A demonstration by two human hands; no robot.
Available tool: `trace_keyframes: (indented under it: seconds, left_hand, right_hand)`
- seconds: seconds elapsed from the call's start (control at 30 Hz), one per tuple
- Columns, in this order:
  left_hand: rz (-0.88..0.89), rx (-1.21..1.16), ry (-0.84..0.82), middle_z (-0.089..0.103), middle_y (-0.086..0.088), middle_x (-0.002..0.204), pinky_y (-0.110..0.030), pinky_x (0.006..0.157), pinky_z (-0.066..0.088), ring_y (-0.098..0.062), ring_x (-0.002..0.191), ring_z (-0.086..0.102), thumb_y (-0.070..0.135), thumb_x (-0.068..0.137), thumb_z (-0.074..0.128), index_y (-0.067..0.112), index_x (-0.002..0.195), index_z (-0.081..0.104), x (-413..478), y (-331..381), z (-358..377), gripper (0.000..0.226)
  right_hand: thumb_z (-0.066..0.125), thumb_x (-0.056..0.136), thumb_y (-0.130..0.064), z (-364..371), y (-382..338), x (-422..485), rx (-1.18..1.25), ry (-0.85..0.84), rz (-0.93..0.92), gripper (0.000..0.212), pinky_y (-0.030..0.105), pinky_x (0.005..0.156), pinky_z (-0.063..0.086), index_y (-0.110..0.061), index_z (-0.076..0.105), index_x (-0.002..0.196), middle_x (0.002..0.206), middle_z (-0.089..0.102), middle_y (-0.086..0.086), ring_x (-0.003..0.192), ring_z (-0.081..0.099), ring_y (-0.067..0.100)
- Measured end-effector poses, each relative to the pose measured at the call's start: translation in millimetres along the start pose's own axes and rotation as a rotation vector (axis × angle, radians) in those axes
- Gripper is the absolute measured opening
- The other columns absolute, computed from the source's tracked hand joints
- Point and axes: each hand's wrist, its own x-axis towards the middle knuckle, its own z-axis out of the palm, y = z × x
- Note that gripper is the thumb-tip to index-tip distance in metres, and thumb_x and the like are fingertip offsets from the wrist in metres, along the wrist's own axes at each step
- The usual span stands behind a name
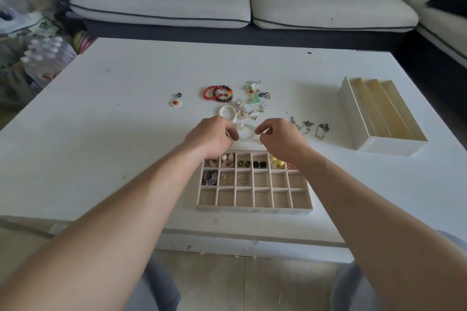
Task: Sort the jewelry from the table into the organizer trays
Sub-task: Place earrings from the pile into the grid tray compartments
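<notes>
Left hand: the left hand [213, 135] is at frame centre, just above the grid tray, fingers curled inward; its grip is closed, pinching the left edge of the pale bracelet.
Right hand: the right hand [280, 137] is just right of centre, thumb and forefinger closed in a tight grip on the right edge of the same bracelet.
Held piece: a bracelet of pale, milky white beads [249, 134] lies between the 2 hands, low over the desk, just beyond the tray's far rim.
Grid tray: a beige fabric-lined tray [252, 209] of 3 rows by 6 columns sits at lower centre. Its far row holds pink pieces, shell-like pieces, black studs, black squares and yellow beads; the next row holds a dark patterned piece and 2 sets of gold earrings.
Slot tray: a cream tray with long lengthwise channels [358, 121] stands at the right of the frame, well apart from the grid tray.
Loose jewelry: a white pearl bracelet [227, 113] lies just above the left hand; 2 red bead bracelets [217, 93], overlapping, lie above that; a cluster of small coloured charms [255, 94] is to their right; a white flower pendant with a red centre [176, 101] lies alone at the left; dark metal chains [321, 130] lie right of the right hand.
Desk: a white low desk [126, 134] carries everything.
Background: a white sofa with dark piping [177, 5] runs across the top of the frame.
</notes>
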Motion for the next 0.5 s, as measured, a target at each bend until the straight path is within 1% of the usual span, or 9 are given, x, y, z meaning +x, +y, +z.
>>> trace_keyframes:
  seconds: [0.03,0.1,0.2,0.27,0.33,0.4,0.5]
  left_hand:
    - [-0.008,-0.014,0.011,0.065,0.005,0.105,-0.035,0.091,0.053,-0.018,0.095,0.063,0.014,0.093,0.059,0.037,0.09,0.07,6,1,0,0.026]
    - [-0.021,-0.037,0.034,0.068,0.006,0.11,-0.037,0.095,0.053,-0.018,0.1,0.063,0.015,0.093,0.062,0.036,0.089,0.071,18,2,-1,0.024]
    - [-0.048,-0.061,0.083,0.071,0.007,0.111,-0.039,0.096,0.053,-0.019,0.103,0.064,0.014,0.09,0.062,0.035,0.089,0.071,36,6,4,0.023]
    - [-0.062,-0.058,0.13,0.071,0.005,0.112,-0.039,0.096,0.053,-0.021,0.104,0.065,0.015,0.091,0.061,0.034,0.09,0.07,46,11,10,0.021]
    - [-0.064,-0.047,0.182,0.071,0.005,0.113,-0.038,0.093,0.055,-0.022,0.104,0.066,0.018,0.093,0.059,0.032,0.097,0.07,58,17,17,0.018]
    - [-0.038,-0.006,0.244,0.07,0.006,0.114,-0.037,0.087,0.055,-0.021,0.103,0.065,0.022,0.095,0.059,0.029,0.105,0.071,72,24,25,0.018]
    - [0.062,0.132,0.312,0.069,0.005,0.117,-0.032,0.08,0.05,-0.02,0.104,0.063,0.022,0.097,0.059,0.025,0.114,0.07,94,30,38,0.02]
  right_hand:
    - [0.043,0.091,-0.01,0,1,5,0.018,0.013,0.023,0.037,0.035,0.067,0.057,-0.026,0.068,0.114,0.099,0.067,-0.003,0.072,0.062,0.018]
    - [0.039,0.089,-0.006,1,3,14,0.037,0.035,0.057,0.044,0.032,0.061,0.052,-0.025,0.066,0.117,0.102,0.066,0.0,0.069,0.061,0.019]
    - [0.037,0.091,-0.002,-2,10,28,0.06,0.07,0.08,0.046,0.026,0.061,0.044,-0.021,0.067,0.121,0.116,0.065,0.003,0.079,0.06,0.02]
    - [0.038,0.092,-0.002,-8,16,38,0.089,0.092,0.111,0.045,0.024,0.057,0.043,-0.02,0.067,0.121,0.117,0.066,0.003,0.078,0.06,0.018]
    - [0.037,0.092,-0.002,-14,22,48,0.098,0.094,0.13,0.045,0.024,0.053,0.045,-0.02,0.067,0.12,0.115,0.066,0.003,0.072,0.062,0.016]
    - [0.038,0.091,-0.001,-21,28,58,0.083,0.079,0.133,0.045,0.022,0.048,0.044,-0.019,0.067,0.12,0.115,0.065,0.003,0.068,0.061,0.012]
    - [0.041,0.09,-0.002,-26,36,71,0.051,0.053,0.111,0.044,0.021,0.052,0.046,-0.019,0.07,0.118,0.116,0.066,0.001,0.069,0.059,0.005]
